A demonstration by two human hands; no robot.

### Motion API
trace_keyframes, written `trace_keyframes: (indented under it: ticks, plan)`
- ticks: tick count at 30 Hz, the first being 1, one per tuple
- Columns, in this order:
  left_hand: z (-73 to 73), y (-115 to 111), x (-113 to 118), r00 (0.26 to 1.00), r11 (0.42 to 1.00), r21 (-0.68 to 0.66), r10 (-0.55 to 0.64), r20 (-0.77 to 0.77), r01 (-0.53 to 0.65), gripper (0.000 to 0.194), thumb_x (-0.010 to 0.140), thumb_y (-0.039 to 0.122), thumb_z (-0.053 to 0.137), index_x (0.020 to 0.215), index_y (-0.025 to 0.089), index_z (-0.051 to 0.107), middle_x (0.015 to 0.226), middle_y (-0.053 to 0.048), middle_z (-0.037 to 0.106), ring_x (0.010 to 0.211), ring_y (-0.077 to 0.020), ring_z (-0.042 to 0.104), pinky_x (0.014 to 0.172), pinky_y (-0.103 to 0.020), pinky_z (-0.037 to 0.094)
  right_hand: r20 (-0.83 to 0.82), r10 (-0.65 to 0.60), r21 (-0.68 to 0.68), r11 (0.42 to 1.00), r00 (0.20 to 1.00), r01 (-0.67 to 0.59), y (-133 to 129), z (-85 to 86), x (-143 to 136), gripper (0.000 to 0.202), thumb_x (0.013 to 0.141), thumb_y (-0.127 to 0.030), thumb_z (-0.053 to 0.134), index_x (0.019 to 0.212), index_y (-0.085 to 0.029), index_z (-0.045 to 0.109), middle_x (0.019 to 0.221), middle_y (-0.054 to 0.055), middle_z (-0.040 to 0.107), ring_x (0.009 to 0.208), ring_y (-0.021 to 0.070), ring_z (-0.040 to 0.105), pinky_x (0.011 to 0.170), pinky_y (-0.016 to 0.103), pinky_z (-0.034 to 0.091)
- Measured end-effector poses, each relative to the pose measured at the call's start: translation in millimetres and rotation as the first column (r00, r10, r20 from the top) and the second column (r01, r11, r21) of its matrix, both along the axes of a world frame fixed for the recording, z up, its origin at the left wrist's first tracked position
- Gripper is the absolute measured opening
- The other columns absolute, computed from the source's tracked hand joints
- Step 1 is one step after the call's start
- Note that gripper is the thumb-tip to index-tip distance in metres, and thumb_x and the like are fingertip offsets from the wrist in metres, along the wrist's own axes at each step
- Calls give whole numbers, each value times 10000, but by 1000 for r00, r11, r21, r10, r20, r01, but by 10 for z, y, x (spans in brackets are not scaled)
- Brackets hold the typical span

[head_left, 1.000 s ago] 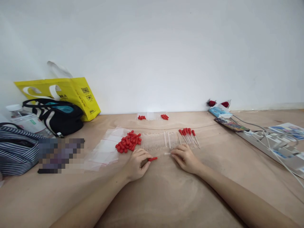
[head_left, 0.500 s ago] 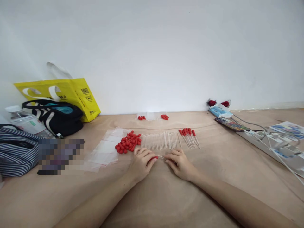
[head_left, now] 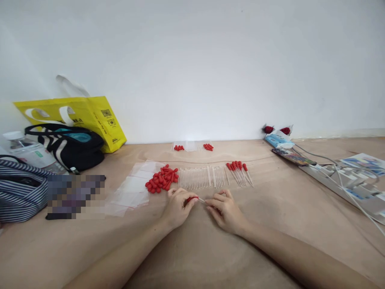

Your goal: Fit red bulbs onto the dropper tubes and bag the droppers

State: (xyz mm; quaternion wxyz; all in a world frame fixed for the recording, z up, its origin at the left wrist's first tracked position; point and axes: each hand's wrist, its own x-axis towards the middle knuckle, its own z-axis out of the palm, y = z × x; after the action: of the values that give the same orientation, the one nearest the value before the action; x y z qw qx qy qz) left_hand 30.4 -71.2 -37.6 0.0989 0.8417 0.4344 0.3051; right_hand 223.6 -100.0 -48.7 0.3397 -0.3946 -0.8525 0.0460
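Your left hand (head_left: pixel 179 206) pinches a red bulb (head_left: pixel 193 198) while your right hand (head_left: pixel 227 210) grips a clear tube (head_left: pixel 201 200) meeting its end, forearms slanting inward just this side of the tube row (head_left: pixel 200 178), with piled bulbs (head_left: pixel 161 180) at its left, capped tubes (head_left: pixel 240 166) at its right, wooden table (head_left: pixel 282 192) beneath, white wall (head_left: pixel 192 72) behind.

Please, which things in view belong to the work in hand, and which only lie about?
Work:
red bulb in left hand
clear tube in right hand
bulb pile
tube row
bulb-topped tubes
probably plastic bags

Lying about:
yellow bag
black bag
striped pouch
bottle
roses
power strip
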Motion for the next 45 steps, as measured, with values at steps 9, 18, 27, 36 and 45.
trace_keyframes:
  ticks: [9,18,27,36,45]
  plan:
    - [63,-52,-4,989,990,9,-138,-50,138,125,818,218,473,791,214,595,702,25,640,725,-154,555,823,-385,251,26,27,49,998,999,-28,39,9,52,238,836,-138,407,942,-201,610,739,19,618,682,127,523,800,357,247]
    - [42,-68,0,976,971,105,-208,-64,214,106,813,213,467,778,201,566,692,16,646,735,-156,555,846,-387,246,42,32,56,998,999,-35,45,7,21,214,831,-143,395,876,-181,600,692,16,578,656,124,487,772,338,257]
    - [64,-25,-4,963,965,29,-257,-83,260,133,826,252,472,797,225,600,665,34,640,724,-145,566,858,-374,247,89,57,45,997,994,-61,77,-6,22,212,873,-180,379,888,-185,590,724,21,615,688,123,525,779,333,259]
    - [66,43,-141,982,975,121,-178,-69,185,103,813,255,557,870,273,641,750,33,664,777,-151,550,866,-393,212,73,-13,69,998,997,8,112,38,194,178,861,-245,444,898,-206,614,770,22,625,716,131,522,787,336,256]
    - [-28,80,-201,991,989,101,-96,-98,106,352,803,268,555,1150,317,523,981,-10,627,936,-199,513,904,-431,204,150,-131,193,976,980,101,118,70,247,171,827,-238,470,784,-210,633,692,28,607,706,156,482,762,350,245]
